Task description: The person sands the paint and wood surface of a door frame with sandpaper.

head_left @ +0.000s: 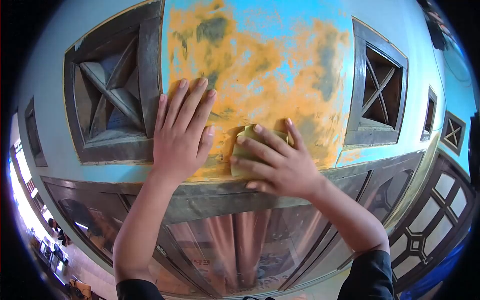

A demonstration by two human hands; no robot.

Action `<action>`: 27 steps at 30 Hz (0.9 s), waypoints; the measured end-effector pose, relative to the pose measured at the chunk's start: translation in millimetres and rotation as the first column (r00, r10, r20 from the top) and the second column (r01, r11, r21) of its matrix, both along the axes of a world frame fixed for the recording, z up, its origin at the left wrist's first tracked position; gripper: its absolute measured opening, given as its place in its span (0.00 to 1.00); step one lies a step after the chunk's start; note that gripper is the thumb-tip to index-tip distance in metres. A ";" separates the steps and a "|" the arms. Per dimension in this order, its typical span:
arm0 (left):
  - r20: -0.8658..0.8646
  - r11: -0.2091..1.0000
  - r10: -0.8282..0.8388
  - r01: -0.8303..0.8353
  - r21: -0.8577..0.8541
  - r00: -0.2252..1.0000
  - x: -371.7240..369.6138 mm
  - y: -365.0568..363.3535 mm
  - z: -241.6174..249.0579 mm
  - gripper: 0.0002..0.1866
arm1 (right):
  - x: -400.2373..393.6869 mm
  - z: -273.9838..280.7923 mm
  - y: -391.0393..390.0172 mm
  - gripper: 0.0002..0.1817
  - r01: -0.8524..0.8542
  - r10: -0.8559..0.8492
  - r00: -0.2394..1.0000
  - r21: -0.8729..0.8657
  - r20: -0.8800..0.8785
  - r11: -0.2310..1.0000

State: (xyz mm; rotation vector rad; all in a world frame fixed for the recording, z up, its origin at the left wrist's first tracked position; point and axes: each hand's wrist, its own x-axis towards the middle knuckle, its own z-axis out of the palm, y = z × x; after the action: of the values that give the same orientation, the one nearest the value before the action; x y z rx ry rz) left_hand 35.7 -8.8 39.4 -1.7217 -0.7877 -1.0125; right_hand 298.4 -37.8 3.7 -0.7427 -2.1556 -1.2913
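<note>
The wall [280, 65] in front of me is patchy, with orange, grey and turquoise layers of paint showing. My left hand [182, 135] lies flat against its lower left part, fingers pointing up and holding nothing. To the right of it, my right hand [282, 162] presses a folded yellowish-green sheet of sandpaper [243, 168] onto the orange surface. The fingers of that hand are spread over the sheet and cover much of it. Its grit side is hidden.
Wooden vents with crossed slats flank the patch: a left vent [110, 90] and a right vent [377, 90]. Just below my hands runs a dark wooden frame [220, 202] over glass panes with a pinkish curtain [250, 240] behind. A panelled door [430, 220] stands at the right.
</note>
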 end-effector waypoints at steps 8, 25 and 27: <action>-0.013 0.999 0.024 -0.024 -0.045 1.000 0.5 -5.0 -1.3 0.37 | 28.2 87.3 3.5 0.25 -0.029 0.038 0.999 0.265 -0.028 0.964; -0.263 0.986 -0.117 0.143 0.085 0.958 66.0 -22.9 14.0 0.21 | 63.2 81.8 7.7 0.43 -0.043 0.109 0.948 0.219 -0.299 0.975; -0.267 0.980 -0.148 0.178 0.093 0.952 73.5 -25.6 27.8 0.16 | 68.7 78.2 8.4 0.49 -0.033 0.104 0.931 0.204 -0.350 0.978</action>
State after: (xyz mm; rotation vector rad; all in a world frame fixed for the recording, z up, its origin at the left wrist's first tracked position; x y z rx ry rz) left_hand 109.2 -34.5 67.2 -1.7945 -0.4160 -0.8997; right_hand 367.1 -29.5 81.9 -0.7487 -1.7212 -1.2032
